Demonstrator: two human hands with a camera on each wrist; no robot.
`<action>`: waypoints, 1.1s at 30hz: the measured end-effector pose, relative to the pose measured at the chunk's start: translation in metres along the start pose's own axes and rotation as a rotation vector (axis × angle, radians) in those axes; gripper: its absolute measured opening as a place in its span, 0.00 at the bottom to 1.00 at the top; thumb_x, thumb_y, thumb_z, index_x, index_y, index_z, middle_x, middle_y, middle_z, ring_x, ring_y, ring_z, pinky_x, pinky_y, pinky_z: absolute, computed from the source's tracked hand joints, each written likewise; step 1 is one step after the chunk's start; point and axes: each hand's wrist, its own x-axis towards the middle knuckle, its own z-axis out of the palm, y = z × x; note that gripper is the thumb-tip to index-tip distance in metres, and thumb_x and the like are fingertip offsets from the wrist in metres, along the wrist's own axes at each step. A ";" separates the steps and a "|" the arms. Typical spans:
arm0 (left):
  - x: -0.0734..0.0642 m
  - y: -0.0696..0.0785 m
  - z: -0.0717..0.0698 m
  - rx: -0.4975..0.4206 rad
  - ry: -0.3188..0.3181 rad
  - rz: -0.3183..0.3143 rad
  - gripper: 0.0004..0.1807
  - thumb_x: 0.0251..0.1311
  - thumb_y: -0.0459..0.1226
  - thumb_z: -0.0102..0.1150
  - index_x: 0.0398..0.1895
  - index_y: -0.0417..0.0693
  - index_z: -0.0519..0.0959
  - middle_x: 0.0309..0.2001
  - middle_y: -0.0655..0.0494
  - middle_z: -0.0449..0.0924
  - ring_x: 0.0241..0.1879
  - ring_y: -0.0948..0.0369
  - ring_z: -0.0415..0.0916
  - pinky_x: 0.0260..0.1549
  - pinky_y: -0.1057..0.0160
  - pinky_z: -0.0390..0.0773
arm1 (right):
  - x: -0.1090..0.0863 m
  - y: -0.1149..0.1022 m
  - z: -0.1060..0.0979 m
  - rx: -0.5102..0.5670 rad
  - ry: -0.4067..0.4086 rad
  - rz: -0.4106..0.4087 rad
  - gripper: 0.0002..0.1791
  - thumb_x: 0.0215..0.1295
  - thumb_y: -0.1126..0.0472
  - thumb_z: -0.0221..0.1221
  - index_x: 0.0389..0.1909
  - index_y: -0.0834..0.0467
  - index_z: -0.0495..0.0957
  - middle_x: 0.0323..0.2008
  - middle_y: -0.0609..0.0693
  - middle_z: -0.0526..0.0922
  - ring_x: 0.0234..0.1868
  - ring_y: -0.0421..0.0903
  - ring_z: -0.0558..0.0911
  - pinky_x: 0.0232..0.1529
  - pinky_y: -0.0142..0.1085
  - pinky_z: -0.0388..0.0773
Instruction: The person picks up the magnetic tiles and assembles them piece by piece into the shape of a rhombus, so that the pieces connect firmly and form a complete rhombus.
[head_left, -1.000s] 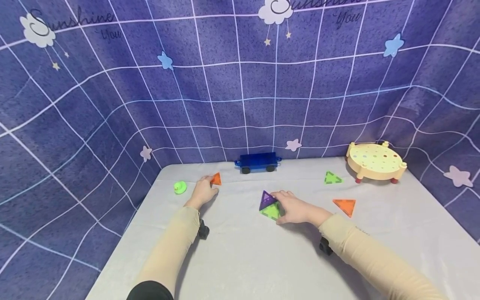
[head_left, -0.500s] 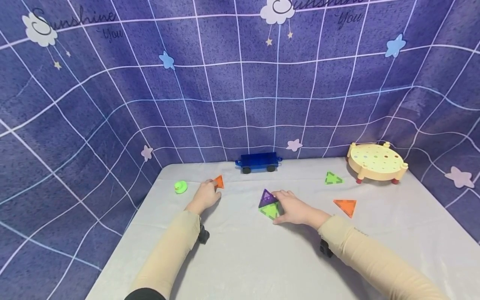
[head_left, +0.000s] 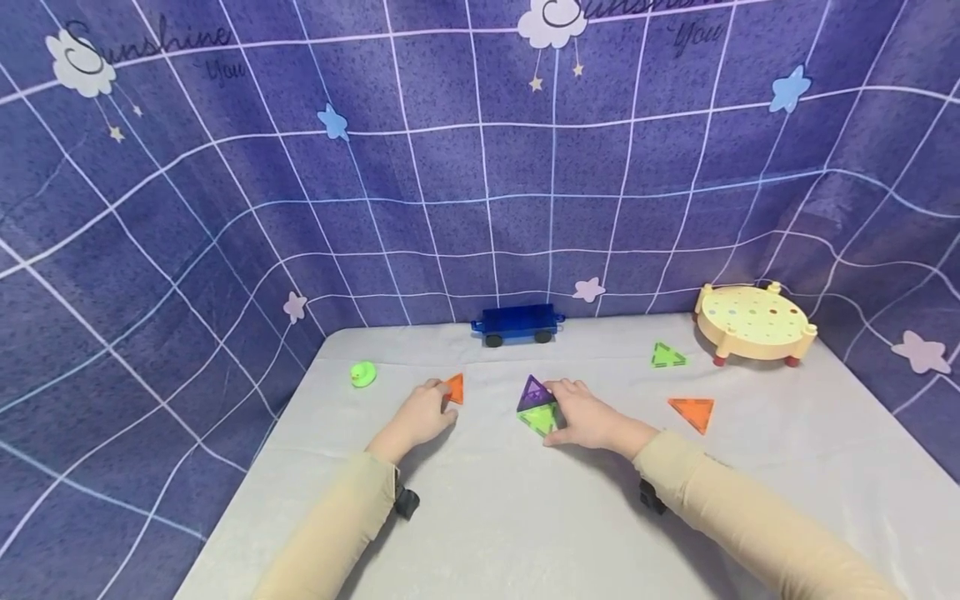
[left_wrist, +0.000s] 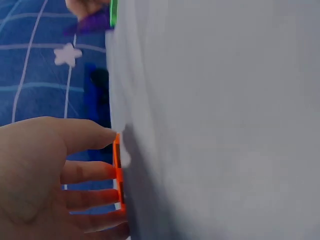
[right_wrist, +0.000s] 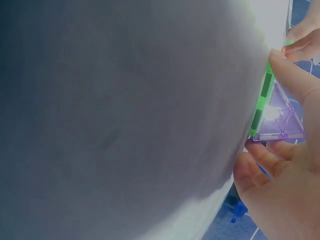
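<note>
Orange triangle in grasping left hand, purple-green triangle pair in grasping right hand

The person's left arm and right arm both reached over the bench toward its far edge, in long sleeves. The left hand was on the left half, its back facing up, fingers out quite straight and the thumb apart from them. The right hand was near the middle of the bench, fingers bent, with its thumb closer to the near edge. The hands were not touching.
</note>
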 end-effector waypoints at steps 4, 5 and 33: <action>-0.004 0.013 0.000 -0.005 -0.038 0.016 0.21 0.61 0.38 0.65 0.52 0.31 0.80 0.52 0.35 0.78 0.52 0.41 0.78 0.57 0.46 0.76 | 0.001 0.000 0.002 -0.015 0.000 0.009 0.54 0.54 0.49 0.76 0.71 0.75 0.59 0.65 0.70 0.71 0.69 0.65 0.68 0.73 0.60 0.51; -0.004 0.016 0.000 -0.006 -0.043 0.020 0.19 0.61 0.39 0.66 0.50 0.32 0.81 0.49 0.38 0.79 0.49 0.43 0.79 0.54 0.47 0.76 | 0.002 0.000 0.002 -0.016 -0.002 0.013 0.55 0.54 0.48 0.76 0.71 0.75 0.59 0.65 0.70 0.70 0.69 0.64 0.68 0.73 0.60 0.51; 0.008 0.047 0.012 -0.087 -0.020 -0.131 0.34 0.41 0.45 0.80 0.50 0.33 0.81 0.39 0.45 0.70 0.35 0.54 0.71 0.38 0.56 0.78 | -0.002 -0.001 0.000 0.054 0.010 0.001 0.52 0.53 0.54 0.77 0.70 0.75 0.59 0.66 0.70 0.69 0.69 0.66 0.67 0.73 0.62 0.50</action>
